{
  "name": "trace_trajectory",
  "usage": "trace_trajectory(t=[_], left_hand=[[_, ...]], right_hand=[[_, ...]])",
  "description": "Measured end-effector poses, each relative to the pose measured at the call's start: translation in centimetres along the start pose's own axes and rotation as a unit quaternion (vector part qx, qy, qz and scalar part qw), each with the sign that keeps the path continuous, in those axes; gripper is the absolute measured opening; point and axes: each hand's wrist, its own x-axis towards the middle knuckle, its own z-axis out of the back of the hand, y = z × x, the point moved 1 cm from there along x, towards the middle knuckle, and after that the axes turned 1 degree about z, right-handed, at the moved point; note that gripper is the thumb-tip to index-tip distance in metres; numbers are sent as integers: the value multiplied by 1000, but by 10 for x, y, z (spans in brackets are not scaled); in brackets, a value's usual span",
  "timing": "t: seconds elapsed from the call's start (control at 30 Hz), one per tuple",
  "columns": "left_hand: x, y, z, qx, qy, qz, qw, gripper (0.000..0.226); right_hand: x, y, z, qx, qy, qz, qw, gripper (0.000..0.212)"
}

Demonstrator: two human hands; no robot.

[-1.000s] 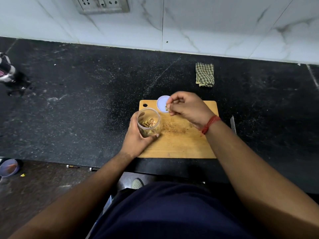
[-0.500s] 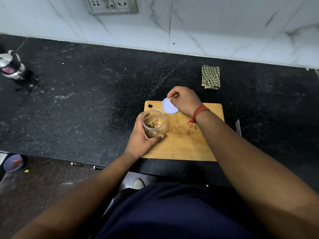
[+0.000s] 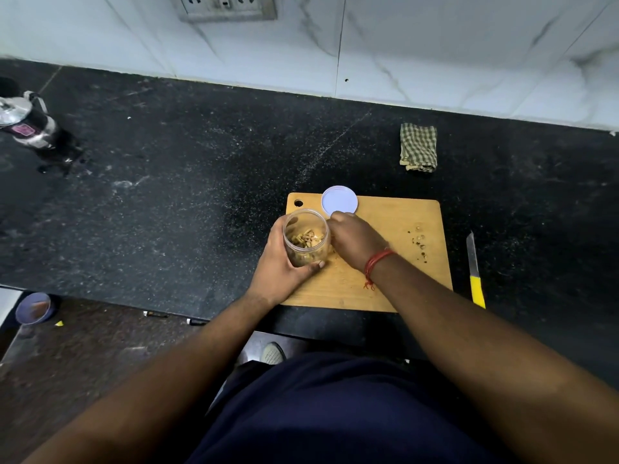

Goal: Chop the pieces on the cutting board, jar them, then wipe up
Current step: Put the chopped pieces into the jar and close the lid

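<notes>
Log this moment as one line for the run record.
stage: jarring | left hand: holds jar | right hand: on cutting board beside jar | lid: off

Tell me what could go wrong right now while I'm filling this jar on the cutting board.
The jar is open, its lid lying apart on the cutting board, and only your left hand steadies it; a nudge from your right hand might spill the pieces. The scattered bits near the right edge could get missed. The knife beside the board lies close to your right forearm.
</notes>
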Motion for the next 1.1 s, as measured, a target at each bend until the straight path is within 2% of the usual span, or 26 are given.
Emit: trace_trajectory(t=[0.1, 0.17, 0.3, 0.4, 0.53, 0.63, 0.7, 0.8, 0.87, 0.93, 1.0, 1.1], left_hand=[[0, 0, 0, 2, 0, -1, 1000, 99], [0, 0, 0, 4, 0, 1, 1000, 101], [0, 0, 0, 3, -3, 4, 1000, 101], [0, 1, 0, 8, -5, 3, 1000, 101], [1, 3, -1, 6, -7, 2, 1000, 102], [1, 1, -1, 4, -5, -2, 1000, 100], [1, 0, 0, 2, -6, -1, 1000, 99], [1, 2, -1, 2, -8, 7, 1000, 100], [1, 3, -2, 0, -8, 11, 1000, 101], [0, 3, -2, 1, -9, 10, 1000, 101], [-1, 1, -2, 5, -8, 9, 1000, 101], [-1, 0, -2, 7, -6, 10, 1000, 102]], right_hand=[[-1, -4, -2, 15, -10, -19, 1000, 14], [0, -9, 3, 61, -40, -64, 995, 8], [3, -11, 29, 232, -139, -156, 950, 6], [3, 3, 61, 361, -149, -105, 914, 10], [-2, 26, 93, 419, -89, -11, 903, 8], [-2, 36, 104, 372, -17, 56, 926, 12], [2, 34, 103, 356, 5, 57, 933, 16], [18, 18, 92, 332, -64, -19, 941, 16], [33, 1, 78, 243, -69, -77, 964, 25], [44, -12, 61, 129, 11, -121, 984, 48], [49, -19, 49, 30, 88, -145, 985, 70], [49, -22, 35, -65, 124, -138, 981, 79]])
